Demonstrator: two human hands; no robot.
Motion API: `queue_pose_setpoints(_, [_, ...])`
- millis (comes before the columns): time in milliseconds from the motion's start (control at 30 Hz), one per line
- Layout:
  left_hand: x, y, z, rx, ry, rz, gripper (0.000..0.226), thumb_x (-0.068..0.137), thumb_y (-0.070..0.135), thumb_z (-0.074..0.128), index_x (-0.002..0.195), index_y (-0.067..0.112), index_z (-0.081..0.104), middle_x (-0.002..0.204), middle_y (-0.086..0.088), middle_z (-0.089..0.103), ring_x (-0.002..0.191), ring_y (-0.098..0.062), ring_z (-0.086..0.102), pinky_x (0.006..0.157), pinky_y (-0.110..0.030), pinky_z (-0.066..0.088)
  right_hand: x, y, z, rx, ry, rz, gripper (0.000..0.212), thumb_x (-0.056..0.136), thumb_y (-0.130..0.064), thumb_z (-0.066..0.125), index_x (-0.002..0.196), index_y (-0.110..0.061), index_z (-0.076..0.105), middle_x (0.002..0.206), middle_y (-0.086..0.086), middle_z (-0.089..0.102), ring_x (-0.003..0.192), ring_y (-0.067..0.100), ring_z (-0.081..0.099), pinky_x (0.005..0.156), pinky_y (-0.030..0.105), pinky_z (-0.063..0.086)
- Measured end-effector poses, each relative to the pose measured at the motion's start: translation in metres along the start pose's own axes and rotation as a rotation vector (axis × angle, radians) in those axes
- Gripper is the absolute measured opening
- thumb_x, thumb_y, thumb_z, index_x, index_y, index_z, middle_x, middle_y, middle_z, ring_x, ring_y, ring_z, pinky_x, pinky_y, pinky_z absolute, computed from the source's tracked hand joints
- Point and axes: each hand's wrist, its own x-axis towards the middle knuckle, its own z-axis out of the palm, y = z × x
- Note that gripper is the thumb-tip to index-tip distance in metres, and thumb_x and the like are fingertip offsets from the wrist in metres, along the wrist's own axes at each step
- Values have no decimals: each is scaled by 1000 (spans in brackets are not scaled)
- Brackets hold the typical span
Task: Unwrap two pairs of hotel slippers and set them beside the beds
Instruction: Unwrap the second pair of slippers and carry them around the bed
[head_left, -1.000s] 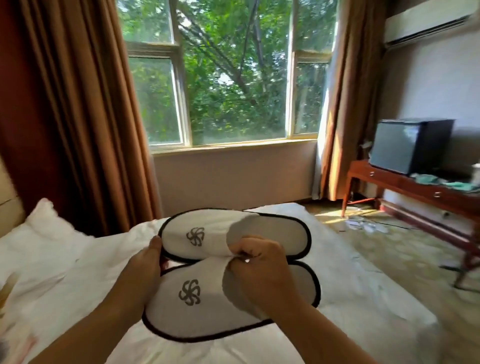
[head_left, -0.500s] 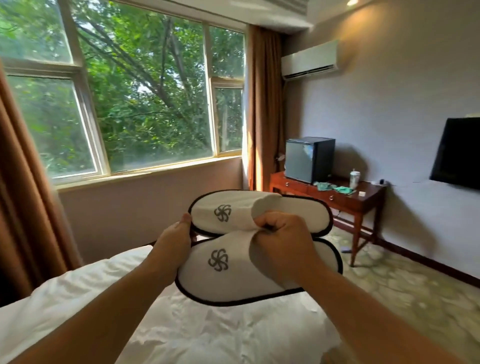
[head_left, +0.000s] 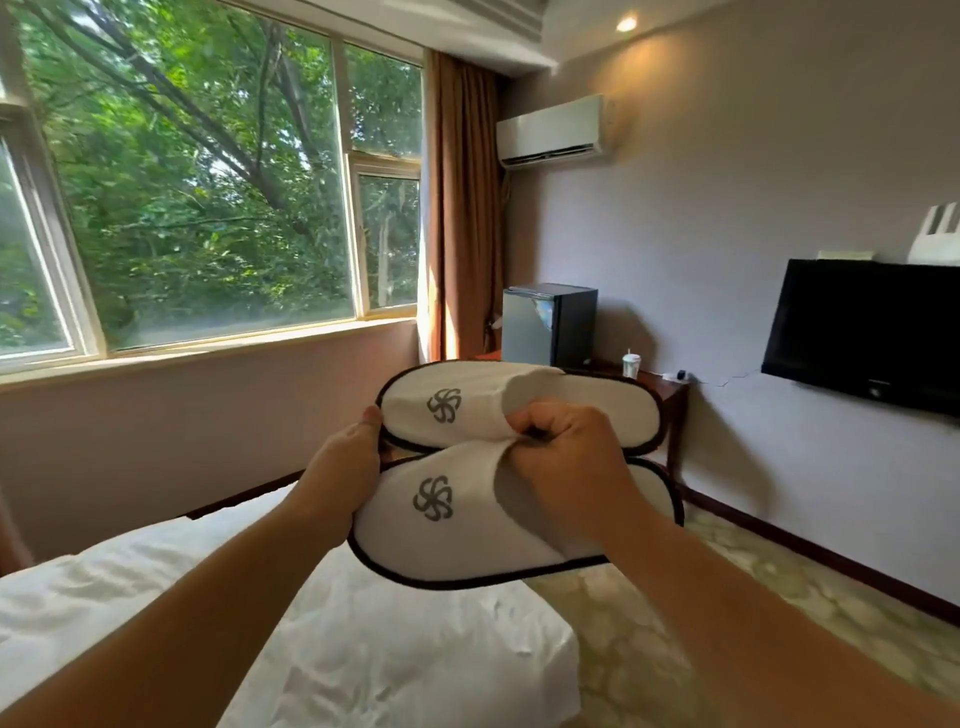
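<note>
Two white slippers with dark trim, side by side, toes left, held in the air above the bed corner. Right hand fingers clenched on both upper edges; left hand grasps the toe ends. Mini fridge on wooden desk behind.

Head camera looks forward over the bed toward the window.

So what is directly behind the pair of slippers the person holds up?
Behind the slippers stand a small fridge, a cup and a corner of the wooden desk. The rest of the desk is covered by the slippers and the right hand.
</note>
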Motion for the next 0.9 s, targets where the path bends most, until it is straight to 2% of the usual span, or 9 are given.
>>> queue_pose_setpoints(100, [14,9,38,-3,-70,-9,54,98,59,33,94,19,70,69,-3,75,59,-15,73,46,-24,52,6,15,-30,-53,57,-6,47,76,-6,67,69,-53,70,75,-34,69,76,-12,64,64,0,43])
queue_pose_setpoints(300, [54,27,117,0,-153,-32,53,96,63,37,92,21,70,67,-3,75,56,-17,72,48,-27,54,27,53,-84,-133,155,27,49,74,0,70,61,-46,69,71,-34,68,74,-11,64,63,1,43])
queue_pose_setpoints(467, [106,35,189,10,-225,-20,54,93,65,40,96,21,71,86,-13,76,82,-29,72,81,-45,58,59,98,-121,-199,210,66,45,75,2,70,62,-41,68,68,-35,67,72,-13,63,62,2,43])
queue_pose_setpoints(500, [118,36,204,20,-246,-15,54,93,66,41,96,22,71,87,-13,76,83,-31,72,83,-47,58,67,108,-127,-209,229,80,45,74,2,70,62,-41,67,68,-36,66,72,-14,63,62,1,43])
queue_pose_setpoints(533, [132,39,218,18,-265,-10,53,92,66,41,95,22,71,84,-13,76,81,-30,72,80,-46,59,75,118,-134,-218,246,90,47,74,3,70,61,-42,67,68,-37,66,72,-15,62,62,1,43])
queue_pose_setpoints(600, [162,44,247,0,-297,-23,54,91,67,41,94,21,71,71,-9,76,68,-27,74,62,-39,59,95,137,-149,-226,268,95,50,74,3,70,58,-44,67,68,-36,67,72,-14,63,62,1,43])
queue_pose_setpoints(667, [187,49,274,4,-312,-37,55,91,67,42,92,19,70,60,-4,73,55,-21,72,51,-32,53,114,155,-162,-242,287,107,54,75,3,71,57,-48,68,67,-35,67,71,-14,63,62,2,44])
queue_pose_setpoints(733, [207,54,299,14,-352,-29,55,91,66,42,92,19,70,58,-2,72,51,-18,71,53,-32,51,129,175,-174,-266,311,117,51,75,2,71,58,-46,68,66,-35,66,70,-14,63,62,3,44])
queue_pose_setpoints(900, [241,55,367,9,-427,-106,53,89,69,44,92,22,68,68,-8,76,66,-28,74,65,-40,60,151,222,-209,-311,339,139,48,75,6,69,62,-40,66,62,-34,65,64,-13,61,57,3,43])
